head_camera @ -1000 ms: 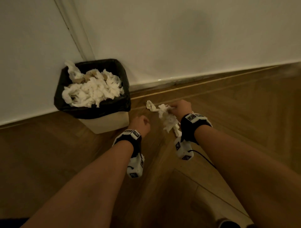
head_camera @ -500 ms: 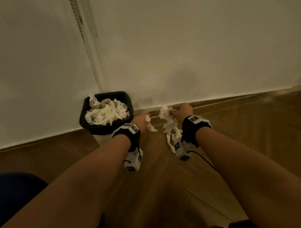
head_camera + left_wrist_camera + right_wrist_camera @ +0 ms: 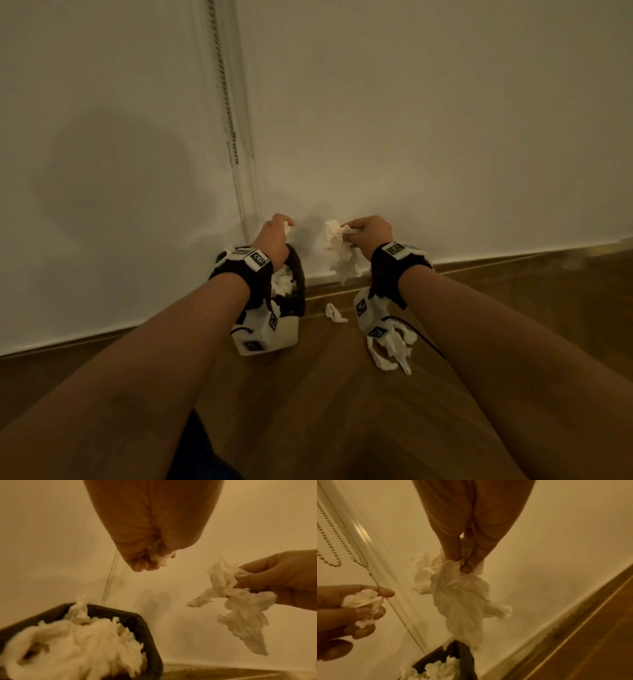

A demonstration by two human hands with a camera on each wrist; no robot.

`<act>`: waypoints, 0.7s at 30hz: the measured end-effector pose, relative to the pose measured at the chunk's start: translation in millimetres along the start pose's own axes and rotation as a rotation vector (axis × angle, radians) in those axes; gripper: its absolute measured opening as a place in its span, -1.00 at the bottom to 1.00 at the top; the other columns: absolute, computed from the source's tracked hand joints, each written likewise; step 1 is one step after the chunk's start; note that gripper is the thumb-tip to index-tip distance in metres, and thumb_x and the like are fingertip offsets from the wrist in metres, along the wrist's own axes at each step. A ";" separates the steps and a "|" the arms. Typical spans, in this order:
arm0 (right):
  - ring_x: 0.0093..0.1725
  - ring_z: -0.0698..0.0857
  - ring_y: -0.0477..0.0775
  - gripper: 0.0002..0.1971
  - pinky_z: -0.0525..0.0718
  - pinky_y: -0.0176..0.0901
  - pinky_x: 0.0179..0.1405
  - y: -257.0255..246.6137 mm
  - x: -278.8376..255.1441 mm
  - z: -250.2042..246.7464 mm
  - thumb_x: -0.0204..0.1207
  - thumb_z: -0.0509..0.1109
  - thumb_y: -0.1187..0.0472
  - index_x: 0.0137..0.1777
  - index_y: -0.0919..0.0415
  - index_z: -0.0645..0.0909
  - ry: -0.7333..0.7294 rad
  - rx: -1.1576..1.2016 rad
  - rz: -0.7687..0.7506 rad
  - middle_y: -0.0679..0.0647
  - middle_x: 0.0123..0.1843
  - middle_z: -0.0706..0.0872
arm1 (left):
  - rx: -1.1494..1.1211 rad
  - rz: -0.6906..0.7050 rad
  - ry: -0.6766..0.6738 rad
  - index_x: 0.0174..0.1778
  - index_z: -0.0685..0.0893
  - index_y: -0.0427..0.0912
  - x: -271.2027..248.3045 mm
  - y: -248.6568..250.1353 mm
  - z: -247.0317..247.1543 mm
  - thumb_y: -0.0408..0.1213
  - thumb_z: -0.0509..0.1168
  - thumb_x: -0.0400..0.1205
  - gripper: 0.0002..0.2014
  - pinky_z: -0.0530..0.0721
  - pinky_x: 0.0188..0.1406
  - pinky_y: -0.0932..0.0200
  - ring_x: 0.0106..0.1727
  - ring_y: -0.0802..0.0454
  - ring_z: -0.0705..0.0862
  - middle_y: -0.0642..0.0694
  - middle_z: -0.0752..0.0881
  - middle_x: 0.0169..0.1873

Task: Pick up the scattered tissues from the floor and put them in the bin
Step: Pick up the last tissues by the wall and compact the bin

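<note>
Two hands are raised in front of the white wall (image 3: 445, 120), each holding tissue. Left hand (image 3: 274, 240): fingers (image 3: 140, 563) curled, pinching a small tissue wad (image 3: 160, 559) against the thumb; the hand is above the bin (image 3: 145, 623). Right hand (image 3: 371, 233): fingers (image 3: 452, 550) closed round the top of a large crumpled tissue (image 3: 458, 601), which hangs loosely below the hand, beside the bin and not over it.

Bin: black liner, standing on the wooden floor (image 3: 325, 411) in the corner against the wall, heaped with binned tissues (image 3: 77, 642) up to the rim. In the head view the left wrist hides most of it.

Still on the floor: one small tissue scrap (image 3: 334, 313) near the skirting, right of the bin; one larger tissue cluster (image 3: 390, 349) partly under the right wrist camera.

A beaded cord (image 3: 329, 545) hangs along the wall's vertical trim, left of the hands.
</note>
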State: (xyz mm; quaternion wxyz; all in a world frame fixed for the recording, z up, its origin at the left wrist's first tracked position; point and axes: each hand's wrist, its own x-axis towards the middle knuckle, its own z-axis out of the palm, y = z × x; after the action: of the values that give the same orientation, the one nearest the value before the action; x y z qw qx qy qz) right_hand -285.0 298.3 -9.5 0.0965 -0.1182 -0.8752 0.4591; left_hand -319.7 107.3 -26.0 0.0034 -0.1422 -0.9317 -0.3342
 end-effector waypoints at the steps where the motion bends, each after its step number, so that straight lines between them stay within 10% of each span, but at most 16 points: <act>1: -0.09 0.75 0.16 -0.80 0.63 -0.27 -0.09 -8.0 3.2 3.2 0.46 0.46 0.39 0.08 0.31 0.76 0.002 0.023 -0.008 0.25 0.02 0.79 | 0.006 -0.020 0.040 0.39 0.36 -0.23 2.1 -5.2 -9.4 -0.64 0.07 0.56 -0.52 0.56 0.19 -0.07 0.25 -0.28 0.54 -0.36 0.45 0.29; 11: -0.03 0.76 0.22 -0.71 0.74 0.00 0.08 -46.7 38.4 84.1 0.44 0.46 0.42 0.16 0.42 0.69 -0.045 0.316 0.006 0.26 0.05 0.77 | -0.025 -0.339 0.049 0.38 0.34 -0.08 6.6 -86.3 -37.4 0.19 0.30 0.52 -0.38 0.49 0.33 -0.08 0.34 -0.30 0.43 -0.28 0.33 0.37; 16: -0.03 0.77 0.19 -0.72 0.74 0.04 0.12 -29.8 47.2 143.1 0.46 0.45 0.37 0.17 0.38 0.70 -0.080 0.448 0.121 0.28 0.05 0.78 | 0.291 -0.266 -0.326 0.34 0.27 -0.01 -1.1 -115.9 -18.0 0.18 0.53 0.28 -0.18 0.53 0.28 -0.06 0.32 -0.21 0.39 -0.18 0.24 0.33; 21: 0.11 0.74 0.21 -0.66 0.68 -0.02 0.21 -8.3 50.0 175.1 0.47 0.46 0.25 0.24 0.29 0.68 -0.112 0.357 0.170 0.23 0.13 0.77 | 0.352 -0.174 -0.392 0.41 0.25 -0.08 11.5 -130.8 13.4 0.18 0.45 0.32 -0.16 0.37 0.44 -0.17 0.46 -0.30 0.28 -0.26 0.20 0.43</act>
State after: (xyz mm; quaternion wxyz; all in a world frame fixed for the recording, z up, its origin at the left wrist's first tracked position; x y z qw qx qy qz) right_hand -382.2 171.8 -97.6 0.0279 -0.1471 -0.7709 0.6191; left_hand -364.5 22.4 -116.5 -0.1811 -0.1208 -0.9670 -0.1321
